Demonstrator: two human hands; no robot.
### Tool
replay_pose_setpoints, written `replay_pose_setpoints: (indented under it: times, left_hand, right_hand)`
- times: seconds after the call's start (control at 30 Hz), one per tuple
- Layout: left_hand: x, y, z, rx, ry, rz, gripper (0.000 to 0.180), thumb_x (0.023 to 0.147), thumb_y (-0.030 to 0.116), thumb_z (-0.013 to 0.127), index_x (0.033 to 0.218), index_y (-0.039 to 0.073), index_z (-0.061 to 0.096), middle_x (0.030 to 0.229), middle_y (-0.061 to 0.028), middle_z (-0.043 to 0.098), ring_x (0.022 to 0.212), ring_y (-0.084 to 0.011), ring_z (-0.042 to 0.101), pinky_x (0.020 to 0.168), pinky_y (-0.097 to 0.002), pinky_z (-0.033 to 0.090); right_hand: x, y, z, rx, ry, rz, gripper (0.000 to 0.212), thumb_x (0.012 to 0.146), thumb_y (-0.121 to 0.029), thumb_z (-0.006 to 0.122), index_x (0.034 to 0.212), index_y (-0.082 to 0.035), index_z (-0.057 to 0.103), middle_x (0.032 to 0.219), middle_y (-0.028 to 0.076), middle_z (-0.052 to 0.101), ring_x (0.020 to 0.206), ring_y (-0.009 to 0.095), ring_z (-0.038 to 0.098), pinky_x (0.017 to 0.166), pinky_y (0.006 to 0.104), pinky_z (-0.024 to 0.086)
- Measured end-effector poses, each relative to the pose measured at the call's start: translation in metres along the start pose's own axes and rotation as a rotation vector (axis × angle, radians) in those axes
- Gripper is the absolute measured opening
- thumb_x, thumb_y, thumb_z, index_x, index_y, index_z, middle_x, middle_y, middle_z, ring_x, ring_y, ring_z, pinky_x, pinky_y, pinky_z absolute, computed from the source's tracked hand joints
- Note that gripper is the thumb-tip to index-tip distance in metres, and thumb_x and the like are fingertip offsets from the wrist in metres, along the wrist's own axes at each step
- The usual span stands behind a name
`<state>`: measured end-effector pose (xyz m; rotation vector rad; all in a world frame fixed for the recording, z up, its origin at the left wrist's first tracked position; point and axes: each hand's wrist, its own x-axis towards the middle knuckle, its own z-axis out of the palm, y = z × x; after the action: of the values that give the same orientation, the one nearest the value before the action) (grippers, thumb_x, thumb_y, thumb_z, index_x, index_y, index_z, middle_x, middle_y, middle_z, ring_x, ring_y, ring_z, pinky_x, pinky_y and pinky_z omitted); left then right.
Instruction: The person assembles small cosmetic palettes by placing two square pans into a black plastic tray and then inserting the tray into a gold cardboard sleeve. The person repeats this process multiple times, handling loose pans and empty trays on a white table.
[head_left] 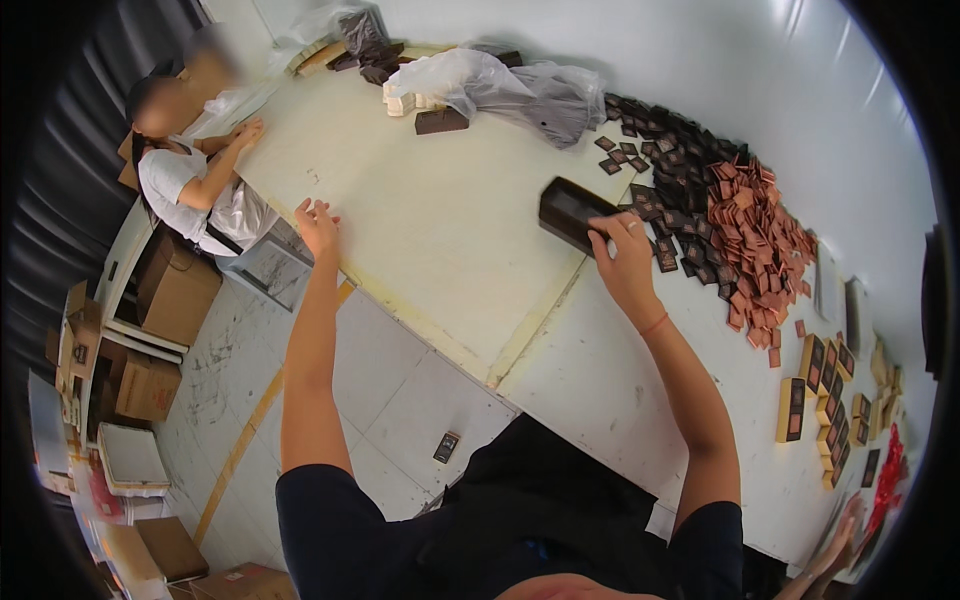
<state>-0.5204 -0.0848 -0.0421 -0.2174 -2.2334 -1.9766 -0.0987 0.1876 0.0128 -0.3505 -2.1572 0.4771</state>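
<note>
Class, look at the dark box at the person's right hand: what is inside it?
Inside the dark box only a dark recess shows; no contents can be made out, though shadow could hide some. The right hand covers part of the near end.

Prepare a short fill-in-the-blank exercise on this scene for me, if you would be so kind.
1. The right hand grips the dark open-topped box, while the left hand holds ____.
2. In the picture, the heap of copper-brown square pieces lies to the ____ of the heap of black square pieces.
3. The co-worker at the upper left wears a shirt coloured ____.

Missing words: nothing; right; white.
</note>
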Motion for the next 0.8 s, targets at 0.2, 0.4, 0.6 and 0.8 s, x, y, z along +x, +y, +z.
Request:
replay_pose_setpoints:
  times: [0.2,0.4,0.6,0.8]
  left_hand:
    - [-0.001,0.004,-0.001,-0.003,0.016,-0.026,0.042,0.102,0.028,0.051,0.137,0.006,0.042,0.109,-0.0102,0.066,0.068,-0.0157,0.064,0.060,-0.0320,0.050]
    - [0.005,-0.001,-0.002,0.053,0.014,-0.008,0.044,0.101,0.029,0.051,0.136,0.006,0.043,0.109,-0.0097,0.066,0.068,-0.0164,0.065,0.063,-0.0320,0.050]
    - [0.011,-0.011,0.002,0.208,-0.009,0.059,0.041,0.097,0.029,0.056,0.132,0.008,0.048,0.100,-0.0079,0.068,0.068,-0.0170,0.067,0.064,-0.0327,0.051]
    - [-0.008,0.034,0.065,0.199,0.061,0.543,0.015,0.094,0.017,0.061,0.104,0.007,0.065,0.089,-0.0047,0.067,0.065,-0.0158,0.061,0.064,-0.0299,0.049]
  right_hand:
    - [-0.009,-0.038,-0.013,0.037,-0.127,-0.147,0.036,0.082,-0.006,0.072,0.117,-0.006,0.063,0.131,0.016,0.055,0.125,0.037,0.048,0.101,0.0433,0.044]
    - [-0.059,-0.061,-0.058,0.153,-0.369,-0.024,0.035,0.082,-0.005,0.071,0.116,-0.007,0.064,0.131,0.016,0.055,0.126,0.037,0.048,0.103,0.0430,0.043]
    - [-0.104,-0.066,-0.110,0.127,-0.522,0.238,0.040,0.081,-0.008,0.073,0.120,-0.006,0.063,0.132,0.017,0.055,0.126,0.037,0.049,0.103,0.0424,0.042]
    - [-0.158,-0.105,-0.139,0.143,-0.576,0.443,0.043,0.080,-0.011,0.075,0.121,-0.004,0.062,0.135,0.019,0.053,0.131,0.038,0.045,0.110,0.0452,0.036]
